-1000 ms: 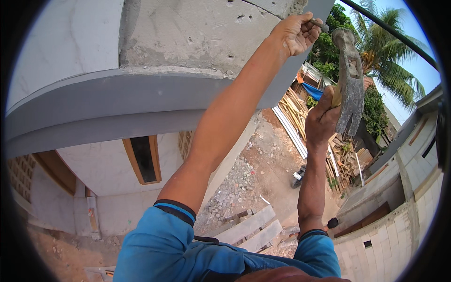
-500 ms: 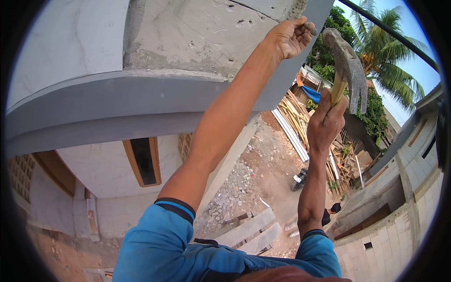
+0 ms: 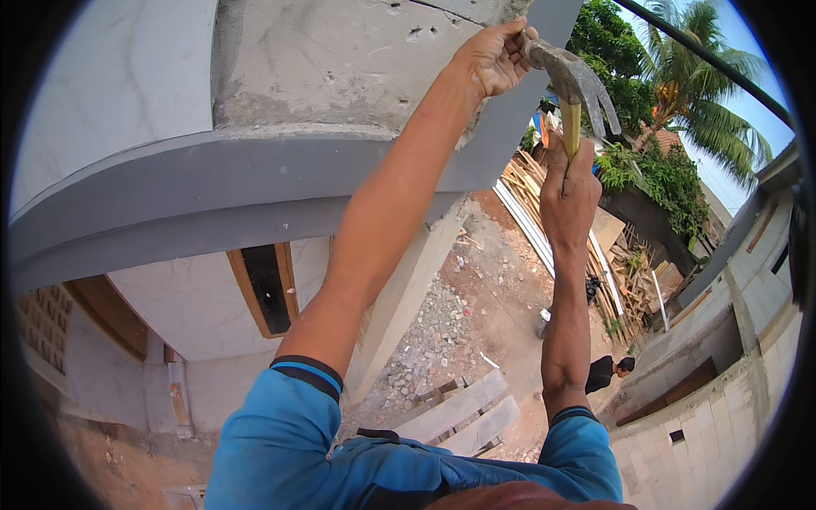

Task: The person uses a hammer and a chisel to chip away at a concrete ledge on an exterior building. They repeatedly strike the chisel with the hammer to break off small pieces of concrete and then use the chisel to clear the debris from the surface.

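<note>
My left hand [image 3: 493, 64] is closed against the upper edge of the bare concrete wall patch [image 3: 314, 72], wrapped round a metal chisel [image 3: 524, 38]. Only the chisel's butt end shows; fingers hide the rest, and its tip is out of sight. My right hand [image 3: 569, 178] grips the wooden handle of a claw hammer [image 3: 571, 78]. The hammer's striking face is at the chisel's end, touching it or nearly so, with the claw pointing right and down. Rough, chipped mortar [image 3: 510, 10] lies just above my left hand.
A grey painted ledge [image 3: 280, 174] runs below the concrete, beside a marbled tile panel [image 3: 110, 93]. Far below are rubble [image 3: 429, 331], planks [image 3: 459, 408], stacked timber [image 3: 531, 204] and a person in dark clothes [image 3: 602, 374]. A black cable [image 3: 705, 64] crosses the upper right.
The hammer has swung left and up to the chisel's end, closing the gap between them. The view has shifted slightly, and small bits now appear in the air below the ledge.
</note>
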The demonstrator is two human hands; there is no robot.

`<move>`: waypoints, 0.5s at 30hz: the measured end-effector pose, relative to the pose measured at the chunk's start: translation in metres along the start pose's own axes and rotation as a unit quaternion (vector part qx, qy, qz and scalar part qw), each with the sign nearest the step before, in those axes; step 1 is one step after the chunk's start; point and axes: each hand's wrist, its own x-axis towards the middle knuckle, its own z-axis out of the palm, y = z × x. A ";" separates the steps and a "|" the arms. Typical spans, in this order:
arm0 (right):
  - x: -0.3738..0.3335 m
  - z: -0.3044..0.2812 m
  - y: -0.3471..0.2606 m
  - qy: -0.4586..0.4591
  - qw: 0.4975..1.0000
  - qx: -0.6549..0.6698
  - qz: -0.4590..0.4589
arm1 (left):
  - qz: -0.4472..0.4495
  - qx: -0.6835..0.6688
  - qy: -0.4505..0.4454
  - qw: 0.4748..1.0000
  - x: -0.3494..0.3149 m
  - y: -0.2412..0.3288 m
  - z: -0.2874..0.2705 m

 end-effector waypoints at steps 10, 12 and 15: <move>-0.010 -0.018 -0.008 -0.056 0.994 0.032 0.087 | 0.071 0.203 0.020 0.976 -0.003 -0.019 -0.003; -0.014 -0.027 -0.007 -0.034 0.992 0.022 0.122 | 0.137 0.404 0.038 0.904 -0.005 -0.042 -0.004; -0.022 -0.037 -0.006 -0.027 0.987 0.026 0.155 | 0.204 0.533 0.138 0.809 -0.007 -0.052 -0.041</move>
